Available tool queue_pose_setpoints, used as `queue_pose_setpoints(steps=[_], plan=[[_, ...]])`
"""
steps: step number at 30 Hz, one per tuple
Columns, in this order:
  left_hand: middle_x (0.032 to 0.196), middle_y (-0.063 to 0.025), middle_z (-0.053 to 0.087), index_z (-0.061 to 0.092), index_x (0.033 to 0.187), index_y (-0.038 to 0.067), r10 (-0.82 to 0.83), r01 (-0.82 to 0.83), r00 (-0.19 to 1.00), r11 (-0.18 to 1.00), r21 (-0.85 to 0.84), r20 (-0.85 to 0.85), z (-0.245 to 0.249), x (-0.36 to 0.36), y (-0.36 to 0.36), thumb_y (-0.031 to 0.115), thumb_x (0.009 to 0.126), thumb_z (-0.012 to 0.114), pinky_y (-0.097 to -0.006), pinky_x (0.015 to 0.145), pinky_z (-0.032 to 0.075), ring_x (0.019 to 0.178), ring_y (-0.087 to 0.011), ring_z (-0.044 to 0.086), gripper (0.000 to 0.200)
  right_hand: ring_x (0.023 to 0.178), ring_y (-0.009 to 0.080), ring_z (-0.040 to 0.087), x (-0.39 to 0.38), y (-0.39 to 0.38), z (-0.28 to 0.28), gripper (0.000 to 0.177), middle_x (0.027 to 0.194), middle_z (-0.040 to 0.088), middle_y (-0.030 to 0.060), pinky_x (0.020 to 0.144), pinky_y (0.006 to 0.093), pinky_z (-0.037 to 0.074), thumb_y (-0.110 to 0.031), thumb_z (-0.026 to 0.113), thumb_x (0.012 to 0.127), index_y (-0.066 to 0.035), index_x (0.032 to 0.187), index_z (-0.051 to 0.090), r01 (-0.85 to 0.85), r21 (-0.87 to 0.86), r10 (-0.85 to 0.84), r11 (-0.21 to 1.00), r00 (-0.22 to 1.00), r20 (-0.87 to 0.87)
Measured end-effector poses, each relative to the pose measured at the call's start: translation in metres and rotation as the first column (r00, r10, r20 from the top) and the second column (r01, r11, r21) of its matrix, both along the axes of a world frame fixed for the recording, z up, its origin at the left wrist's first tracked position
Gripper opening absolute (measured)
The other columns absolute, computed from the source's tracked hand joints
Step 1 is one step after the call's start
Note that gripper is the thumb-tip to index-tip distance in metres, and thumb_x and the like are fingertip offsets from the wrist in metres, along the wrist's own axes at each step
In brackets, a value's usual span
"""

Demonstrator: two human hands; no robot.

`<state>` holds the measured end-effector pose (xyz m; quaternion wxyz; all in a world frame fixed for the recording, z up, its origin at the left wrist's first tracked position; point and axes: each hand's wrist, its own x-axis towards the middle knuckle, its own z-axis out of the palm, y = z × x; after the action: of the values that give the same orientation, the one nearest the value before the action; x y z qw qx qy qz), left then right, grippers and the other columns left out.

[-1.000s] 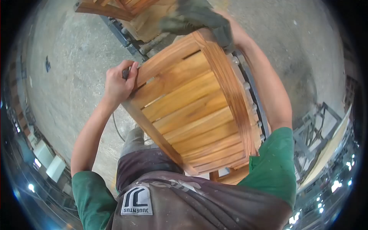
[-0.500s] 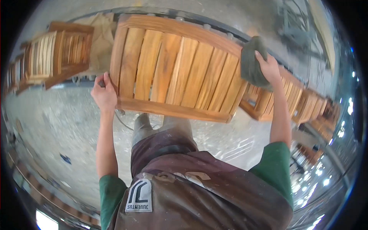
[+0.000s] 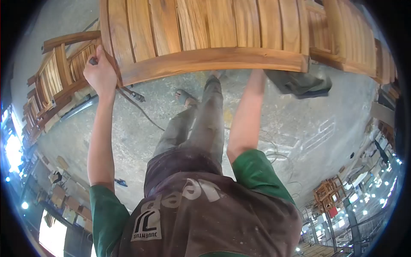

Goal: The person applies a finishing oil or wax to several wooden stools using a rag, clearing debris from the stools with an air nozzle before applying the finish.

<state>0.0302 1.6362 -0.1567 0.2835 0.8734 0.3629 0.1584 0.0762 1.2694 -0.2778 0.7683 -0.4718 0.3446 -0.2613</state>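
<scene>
Fingers of my left hand point(image 3: 101, 70) were curled tight round the left corner of the slatted wooden panel point(image 3: 205, 30), where the side rail met the curved bottom rail. A small dark object point(image 3: 92, 61) was pinched against the wood there, too small to name. The panel was raised in front of me, above the concrete floor point(image 3: 299, 137), with its top cut off at the edge of view. I judged it solid hardwood: stiff, fairly heavy, smooth and perhaps slick with finish. It was best taken by the frame rails at both ends, not by the thin slats. My right forearm point(image 3: 248, 111) rose behind the bottom rail, and the right hand was hidden by the wood, so I could not tell how it was closed. A grey cloth point(image 3: 299, 83) hung just under the rail's right end; whether that hand held it did not show. Wooden chairs point(image 3: 60, 73) stood off to the left.
</scene>
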Motion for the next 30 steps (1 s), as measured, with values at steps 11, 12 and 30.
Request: queue_pose_setpoints(steps=[11, 12, 30], plan=[[0.070, -0.0119, 0.066, 0.069, 0.080, -0.006, -0.003, 0.004, 1.000, 0.998, 0.067, -0.009, 0.000, 0.003, -0.003, 0.033, 0.094, 0.061, -0.0353, 0.067, 0.046, 0.069, -0.0173, 0.060, 0.043, 0.120, 0.0266, 0.052, -0.018, 0.050, -0.167, 0.049, 0.132, 0.054, 0.0118, 0.106, 0.0424, 0.041, -0.029, 0.057, 0.099, -0.002, 0.138, 0.043, -0.143, -0.121, 0.138, 0.982, 0.989, -0.054], [0.073, -0.0150, 0.068, 0.070, 0.082, -0.006, -0.011, 0.015, 1.000, 0.990, 0.137, -0.025, 0.001, 0.004, -0.001, 0.036, 0.093, 0.061, -0.0371, 0.070, 0.047, 0.072, -0.0212, 0.063, 0.045, 0.120, 0.0268, 0.052, -0.021, 0.058, -0.187, 0.050, 0.132, 0.054, 0.0120, 0.106, 0.0425, 0.041, -0.029, 0.057, 0.099, -0.002, 0.138, 0.043, -0.158, -0.137, 0.149, 0.978, 0.986, -0.075], [0.095, -0.0241, 0.071, 0.074, 0.091, 0.003, 0.017, 0.002, 0.999, 0.935, 0.354, -0.049, -0.011, 0.005, 0.023, 0.050, 0.088, 0.061, -0.0413, 0.089, 0.049, 0.098, -0.0374, 0.067, 0.049, 0.126, 0.0321, 0.050, -0.103, 0.318, -0.153, 0.053, 0.139, 0.052, 0.0196, 0.099, 0.0421, 0.042, -0.037, 0.041, 0.103, 0.004, 0.134, 0.049, 0.021, 0.583, 0.297, 0.813, 0.845, -0.444]])
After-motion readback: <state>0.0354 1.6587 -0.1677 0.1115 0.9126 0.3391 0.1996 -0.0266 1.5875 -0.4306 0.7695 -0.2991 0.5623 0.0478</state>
